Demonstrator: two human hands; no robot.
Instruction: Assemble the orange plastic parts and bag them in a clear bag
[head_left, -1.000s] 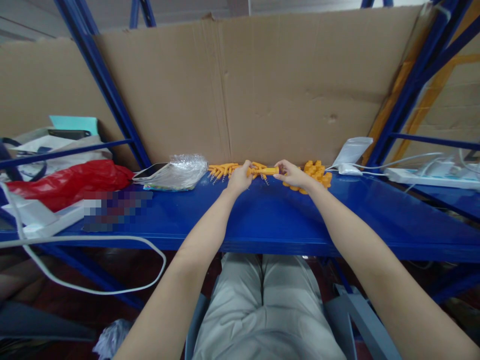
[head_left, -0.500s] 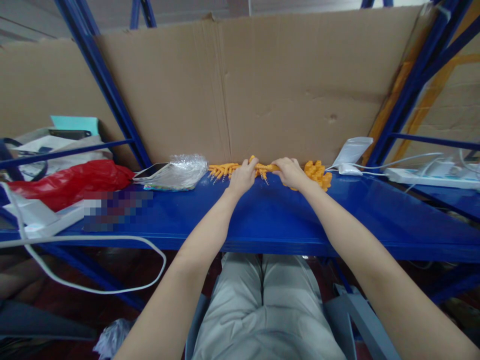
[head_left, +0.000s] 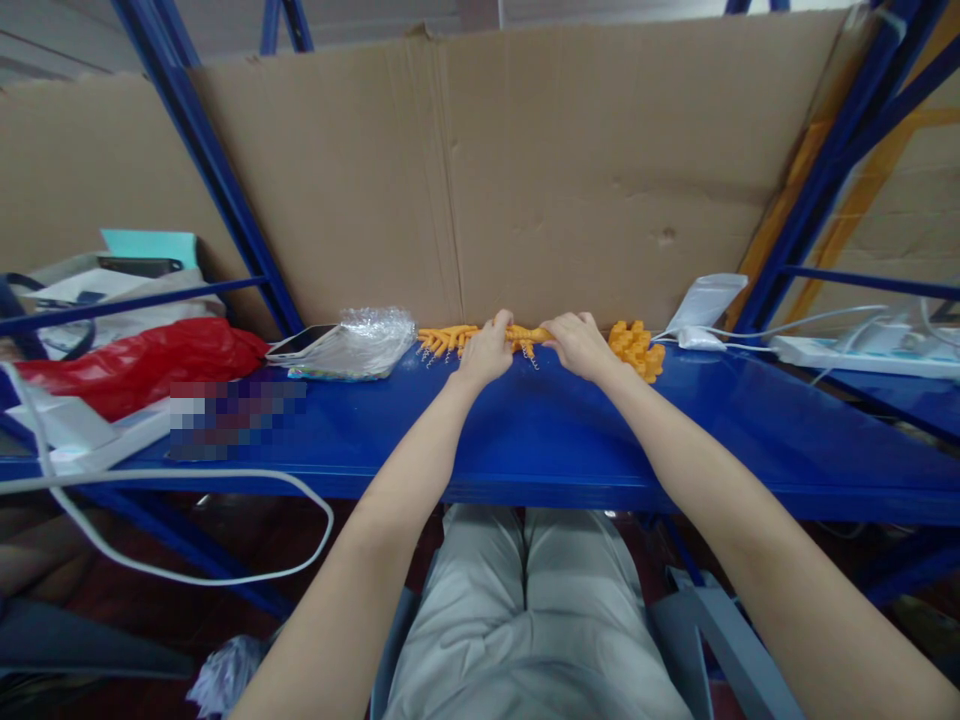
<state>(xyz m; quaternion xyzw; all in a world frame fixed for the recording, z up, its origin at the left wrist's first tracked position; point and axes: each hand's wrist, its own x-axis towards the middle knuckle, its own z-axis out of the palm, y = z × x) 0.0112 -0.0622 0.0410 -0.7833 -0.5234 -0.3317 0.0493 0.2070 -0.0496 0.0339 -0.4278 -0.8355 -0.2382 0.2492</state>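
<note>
Centrally, left hand (head_left: 486, 355) and right hand (head_left: 574, 345) both grip one orange plastic part (head_left: 529, 334) over the blue shelf (head_left: 525, 440); judged light and rigid, best pinched at its ends.

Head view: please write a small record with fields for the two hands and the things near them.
left hand: fingers closed on the left end of a small orange plastic rod
right hand: fingers closed on its right end
rod position: low over the blue metal shelf, before the brown cardboard sheet
left of hands: orange pieces with springs, clear plastic bag
right of hands: pile of orange plastic blocks
</note>
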